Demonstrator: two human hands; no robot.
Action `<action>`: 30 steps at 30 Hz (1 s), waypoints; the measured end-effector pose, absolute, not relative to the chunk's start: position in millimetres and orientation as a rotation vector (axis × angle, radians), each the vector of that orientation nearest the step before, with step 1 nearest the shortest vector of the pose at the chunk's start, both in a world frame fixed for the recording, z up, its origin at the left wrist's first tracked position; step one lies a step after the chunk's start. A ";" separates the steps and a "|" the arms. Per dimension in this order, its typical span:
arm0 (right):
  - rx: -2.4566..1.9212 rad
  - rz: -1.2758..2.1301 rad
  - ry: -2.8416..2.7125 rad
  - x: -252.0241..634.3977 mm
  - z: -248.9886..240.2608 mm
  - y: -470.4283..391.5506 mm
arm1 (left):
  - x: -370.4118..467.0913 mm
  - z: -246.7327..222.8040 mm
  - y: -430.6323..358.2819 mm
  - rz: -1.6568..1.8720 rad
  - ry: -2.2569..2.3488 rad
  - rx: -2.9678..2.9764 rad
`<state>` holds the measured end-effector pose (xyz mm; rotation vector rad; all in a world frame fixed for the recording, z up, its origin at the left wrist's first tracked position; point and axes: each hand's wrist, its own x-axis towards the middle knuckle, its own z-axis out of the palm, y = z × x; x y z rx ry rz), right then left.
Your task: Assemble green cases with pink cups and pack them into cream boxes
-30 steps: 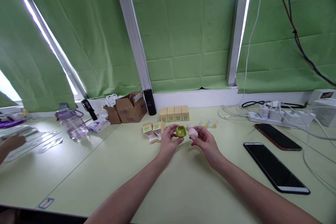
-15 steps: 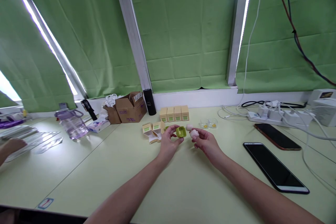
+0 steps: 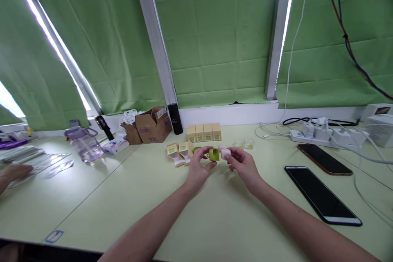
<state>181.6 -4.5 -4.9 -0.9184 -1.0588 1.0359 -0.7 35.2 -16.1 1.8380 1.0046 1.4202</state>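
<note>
My left hand (image 3: 199, 168) is closed on a small olive-green cup (image 3: 213, 155), its opening tilted to the right. Between the fingers of my right hand (image 3: 244, 168) is a small whitish, rounded block (image 3: 226, 154), held just beside the cup's opening. A narrow gap seems to separate the two. Another pale piece (image 3: 221, 147) shows behind the block, partly hidden. Part of a second green item (image 3: 196, 148) shows behind my left hand. To its left lie opened small cartons (image 3: 178, 153) with green labels. Small clear containers (image 3: 244, 144) with yellow bits stand beyond my right hand.
A row of closed small cartons (image 3: 204, 132) stands at the back, near a black cylinder (image 3: 175, 118) and a cardboard box (image 3: 153, 126). Two phones (image 3: 322, 194) and a power strip (image 3: 325, 136) are on the right. Left are a water bottle (image 3: 84, 144) and another person's hand (image 3: 16, 172).
The green cup has turned so its opening faces right, toward the whitish block. My right hand has brought the block slightly closer to the cup.
</note>
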 end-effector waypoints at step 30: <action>-0.996 0.918 -1.254 182.6 -23.7 0.2 | 5.9 -6.3 19.1 1.434 0.960 2.048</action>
